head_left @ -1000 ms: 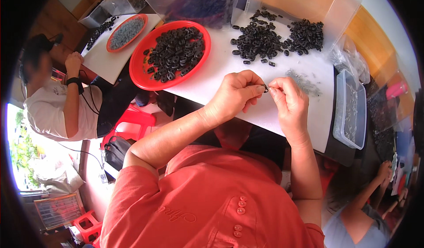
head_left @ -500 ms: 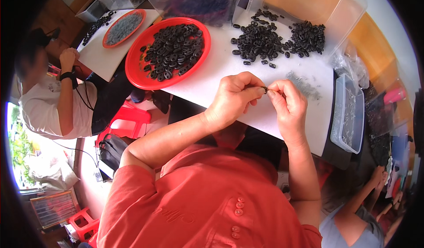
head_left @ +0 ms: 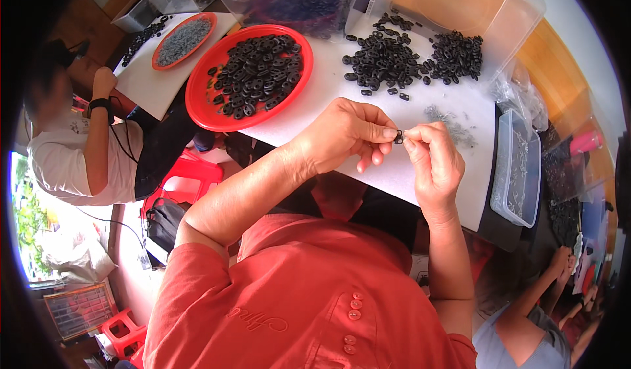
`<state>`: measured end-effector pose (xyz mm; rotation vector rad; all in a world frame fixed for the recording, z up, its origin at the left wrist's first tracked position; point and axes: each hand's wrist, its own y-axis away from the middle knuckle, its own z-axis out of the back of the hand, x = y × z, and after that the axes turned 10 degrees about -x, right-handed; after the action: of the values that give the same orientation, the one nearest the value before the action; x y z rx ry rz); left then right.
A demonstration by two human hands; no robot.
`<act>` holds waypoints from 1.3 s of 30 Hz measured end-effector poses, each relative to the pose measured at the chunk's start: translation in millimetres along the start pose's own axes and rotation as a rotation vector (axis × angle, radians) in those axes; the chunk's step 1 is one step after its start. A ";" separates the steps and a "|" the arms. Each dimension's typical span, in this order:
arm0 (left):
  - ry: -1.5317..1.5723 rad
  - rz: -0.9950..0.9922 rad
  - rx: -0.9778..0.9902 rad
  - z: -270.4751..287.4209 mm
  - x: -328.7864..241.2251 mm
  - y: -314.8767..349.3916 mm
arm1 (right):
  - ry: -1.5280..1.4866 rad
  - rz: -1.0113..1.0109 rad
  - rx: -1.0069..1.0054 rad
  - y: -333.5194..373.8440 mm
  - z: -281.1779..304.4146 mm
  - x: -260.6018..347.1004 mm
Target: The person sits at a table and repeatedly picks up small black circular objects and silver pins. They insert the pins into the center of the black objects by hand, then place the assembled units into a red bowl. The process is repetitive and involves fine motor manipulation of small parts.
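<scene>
My left hand [head_left: 348, 136] is closed in a pinch on a small black oval piece with holes [head_left: 398, 138], held above the front edge of the white table. Close beside its right end, the fingertips of my right hand [head_left: 437, 159] are pressed together; whatever is between them is too small to make out. Beyond my hands lie a loose heap of similar black pieces [head_left: 384, 60] and a second heap of smaller black pieces [head_left: 458, 55]. A scatter of tiny clear-grey bits [head_left: 453, 126] lies on the table behind my right hand.
At the left, a round red tray [head_left: 196, 109] holds many black pieces. A clear bin [head_left: 282, 17] stands behind it, and a narrow clear box [head_left: 516, 195] sits at the right edge. A co-worker [head_left: 85, 152] sits left by a smaller red tray [head_left: 156, 60]; another person's arm [head_left: 536, 297] shows lower right.
My right hand has shifted a little right and down, apart from the left fingertips. The black piece shows more plainly in my left pinch. At the left, the co-worker's raised hand has moved slightly.
</scene>
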<state>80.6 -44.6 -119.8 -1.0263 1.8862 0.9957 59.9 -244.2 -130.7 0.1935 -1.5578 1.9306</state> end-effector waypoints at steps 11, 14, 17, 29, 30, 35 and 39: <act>-0.179 -0.206 -0.134 -11.9 17.3 10.7 | -0.120 -0.240 0.056 2.9 0.0 1.8; -0.235 -0.240 -0.185 -16.1 18.7 18.0 | -0.184 -0.342 0.062 7.4 -1.9 4.6; -0.176 -0.211 -0.185 -14.4 22.0 16.3 | -0.265 -0.480 0.038 10.2 -3.7 6.3; -0.037 -0.183 -0.155 -8.7 26.0 12.6 | -0.062 -0.283 0.040 3.2 -3.3 3.0; -0.035 -0.185 -0.150 -8.7 26.5 12.4 | -0.044 -0.257 0.053 2.4 -3.3 2.9; -0.068 -0.177 -0.154 -9.5 21.4 16.0 | -0.013 -0.255 0.082 2.8 -5.5 3.7; -0.126 -0.211 -0.195 -8.6 25.3 18.7 | -0.063 -0.283 0.053 8.8 -17.0 5.1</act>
<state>52.0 -52.7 -133.2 -1.2181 1.5662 1.1065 55.6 -227.5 -140.3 0.4756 -1.4338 1.7574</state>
